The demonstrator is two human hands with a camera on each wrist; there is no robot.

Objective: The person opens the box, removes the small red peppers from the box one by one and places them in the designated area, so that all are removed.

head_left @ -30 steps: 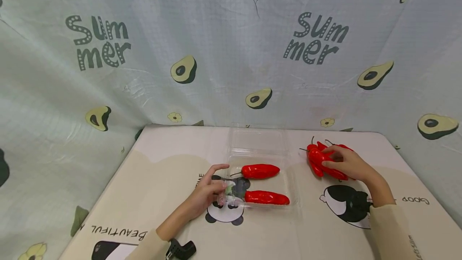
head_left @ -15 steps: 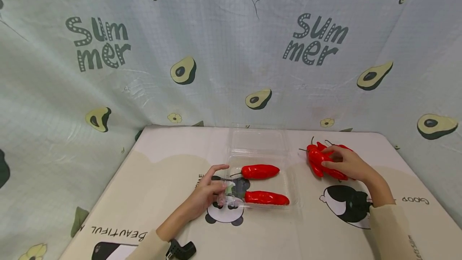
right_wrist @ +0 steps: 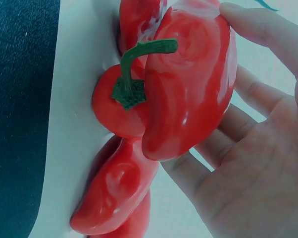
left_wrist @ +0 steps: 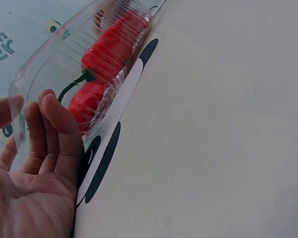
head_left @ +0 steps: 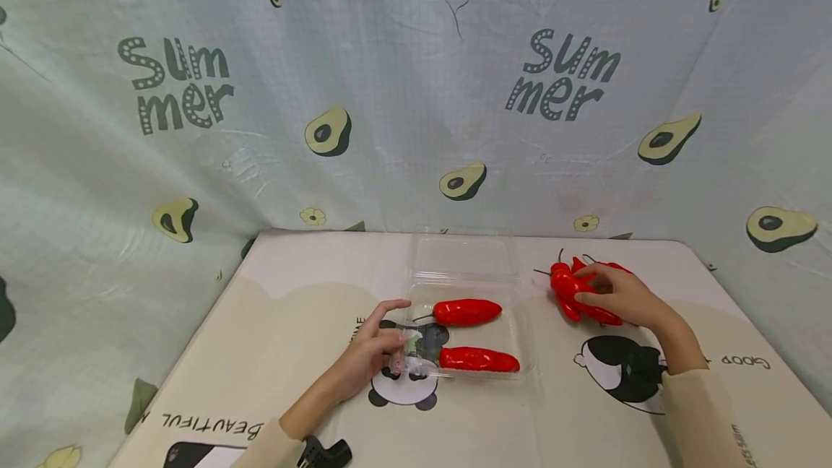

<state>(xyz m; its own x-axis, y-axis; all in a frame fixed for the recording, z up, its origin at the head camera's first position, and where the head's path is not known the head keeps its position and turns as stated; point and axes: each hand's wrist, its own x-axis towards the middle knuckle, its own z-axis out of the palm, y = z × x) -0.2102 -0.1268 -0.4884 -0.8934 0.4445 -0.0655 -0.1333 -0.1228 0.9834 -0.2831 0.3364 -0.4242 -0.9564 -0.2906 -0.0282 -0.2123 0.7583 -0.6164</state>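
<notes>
A clear plastic box (head_left: 477, 334) lies with its lid (head_left: 464, 257) folded back. Inside are two red chili peppers: one at the back (head_left: 466, 312) and one at the front (head_left: 479, 360). My left hand (head_left: 362, 358) grips the box's left side, its fingers (left_wrist: 62, 131) curled at the rim in the left wrist view. To the right, my right hand (head_left: 629, 299) holds a red pepper (right_wrist: 193, 84) between thumb and fingers. More red peppers lie piled beneath, including one with a green stem (right_wrist: 109, 96) and a wrinkled one (right_wrist: 122, 178).
The pile and box rest on a table (head_left: 279, 338) with a panda-printed cover. Behind it hangs a pale curtain (head_left: 390, 56) with avocado prints. A black device (head_left: 328, 452) is strapped at the left wrist.
The head view has tilted slightly, shifting the scene a little. Both hands keep nearly the same place; the right hand still holds the pepper at the pile.
</notes>
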